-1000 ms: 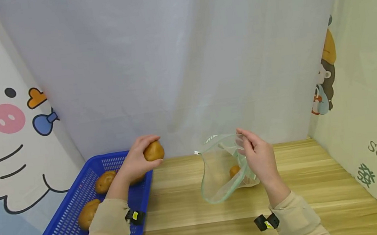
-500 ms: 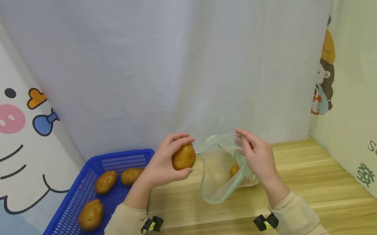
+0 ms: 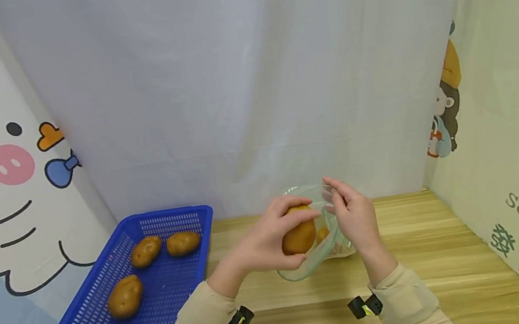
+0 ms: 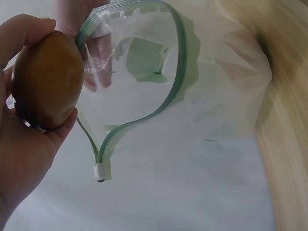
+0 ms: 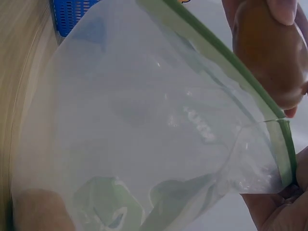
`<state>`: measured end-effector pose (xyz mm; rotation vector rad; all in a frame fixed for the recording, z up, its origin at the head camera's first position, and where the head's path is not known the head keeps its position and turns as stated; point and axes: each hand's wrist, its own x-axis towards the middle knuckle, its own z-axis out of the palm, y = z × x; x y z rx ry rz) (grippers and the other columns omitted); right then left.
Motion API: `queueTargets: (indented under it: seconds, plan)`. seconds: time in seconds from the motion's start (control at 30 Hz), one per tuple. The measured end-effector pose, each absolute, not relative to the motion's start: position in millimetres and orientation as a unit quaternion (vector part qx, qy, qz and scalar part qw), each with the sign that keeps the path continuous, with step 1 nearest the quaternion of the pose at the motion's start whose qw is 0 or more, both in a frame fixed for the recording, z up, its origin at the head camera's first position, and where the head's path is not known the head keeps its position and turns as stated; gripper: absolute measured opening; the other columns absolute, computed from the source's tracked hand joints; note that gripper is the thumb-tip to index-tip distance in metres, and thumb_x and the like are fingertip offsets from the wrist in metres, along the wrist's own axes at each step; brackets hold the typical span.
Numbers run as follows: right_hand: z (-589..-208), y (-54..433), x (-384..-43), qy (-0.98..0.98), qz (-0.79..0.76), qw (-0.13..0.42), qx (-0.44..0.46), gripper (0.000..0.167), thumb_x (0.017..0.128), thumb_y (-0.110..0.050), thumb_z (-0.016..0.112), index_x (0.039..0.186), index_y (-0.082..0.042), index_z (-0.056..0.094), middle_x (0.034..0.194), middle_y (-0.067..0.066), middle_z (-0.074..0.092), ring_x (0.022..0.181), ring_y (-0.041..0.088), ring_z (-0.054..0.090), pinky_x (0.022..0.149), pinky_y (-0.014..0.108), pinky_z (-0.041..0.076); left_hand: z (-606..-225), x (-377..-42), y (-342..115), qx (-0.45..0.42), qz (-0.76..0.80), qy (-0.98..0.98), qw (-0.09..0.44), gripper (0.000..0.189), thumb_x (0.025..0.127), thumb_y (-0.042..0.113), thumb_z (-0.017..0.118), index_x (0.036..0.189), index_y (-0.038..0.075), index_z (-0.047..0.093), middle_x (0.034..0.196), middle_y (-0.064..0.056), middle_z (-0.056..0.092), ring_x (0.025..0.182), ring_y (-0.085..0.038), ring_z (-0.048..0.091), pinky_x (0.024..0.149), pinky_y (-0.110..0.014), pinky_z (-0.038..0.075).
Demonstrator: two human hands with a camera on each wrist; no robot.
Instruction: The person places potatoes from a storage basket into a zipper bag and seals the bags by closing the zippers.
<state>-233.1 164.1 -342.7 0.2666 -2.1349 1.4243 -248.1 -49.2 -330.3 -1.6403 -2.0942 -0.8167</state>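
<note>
My left hand (image 3: 267, 237) grips a brown potato (image 3: 299, 231) at the mouth of a clear zip bag (image 3: 295, 273) with a green-edged opening. In the left wrist view that potato (image 4: 48, 79) sits between thumb and fingers, beside the green zip rim (image 4: 180, 57). With my right hand (image 3: 355, 215) I pinch the bag's upper right edge, and its mouth gapes toward the left. Another potato (image 3: 322, 235) lies inside at the bottom, showing through the plastic in the right wrist view as a brown shape (image 5: 42, 211). A white slider (image 4: 100, 171) sits at one corner of the zip.
A blue plastic basket (image 3: 203, 242) stands on the wooden table (image 3: 417, 261) at the left, with three potatoes (image 3: 125, 297) in it. A pale curtain (image 3: 252, 89) hangs behind the table. Printed panels (image 3: 515, 156) flank both sides.
My left hand has carried the potato rightward from above the basket to the bag's mouth, uncovering the potatoes in the basket. My right hand and the bag have stayed nearly still.
</note>
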Motion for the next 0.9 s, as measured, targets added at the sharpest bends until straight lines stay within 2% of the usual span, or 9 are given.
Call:
queueTargets:
  seconds: [0.13,0.7,0.8,0.9]
  plan:
    - [-343,165,-232,-0.795,0.532,0.275,0.099,0.033,0.104,-0.005,0.046,0.133,0.000,0.061,0.122,0.020,0.066,0.103,0.031,0.069,0.074,0.029,0.058,-338,-253,-39,-0.598,-0.272,-0.730,0.189,0.070,0.070,0.013,0.084,0.135,0.010,0.057,0.142,-0.015,0.042,0.132,-0.027,0.039,0.099,-0.036,0.044]
    - [-343,169,-232,-0.791,0.540,0.271,0.099,0.033,0.105,-0.005,0.045,0.133,0.001,0.060,0.123,0.020,0.066,0.104,0.032,0.068,0.074,0.029,0.058,-350,-261,-25,-0.612,-0.219,-0.724,0.230,0.071,0.067,0.011,0.086,0.133,0.009,0.059,0.140,-0.017,0.046,0.133,-0.032,0.039,0.108,-0.037,0.038]
    - [-344,169,-233,-0.791,0.541,0.269,0.096,0.034,0.105,-0.007,0.045,0.134,-0.001,0.060,0.124,0.019,0.065,0.104,0.031,0.068,0.075,0.029,0.058,-353,-262,-23,-0.610,-0.205,-0.729,0.235,0.069,0.068,0.011,0.086,0.132,0.008,0.060,0.141,-0.018,0.047,0.135,-0.035,0.039,0.112,-0.039,0.034]
    - [-344,170,-233,-0.789,0.546,0.265,0.095,0.034,0.105,-0.007,0.044,0.135,-0.001,0.059,0.125,0.020,0.065,0.105,0.031,0.068,0.075,0.028,0.058,-355,-264,-21,-0.611,-0.185,-0.728,0.248,0.060,0.074,0.010,0.084,0.130,0.005,0.062,0.141,-0.019,0.050,0.135,-0.037,0.041,0.115,-0.040,0.029]
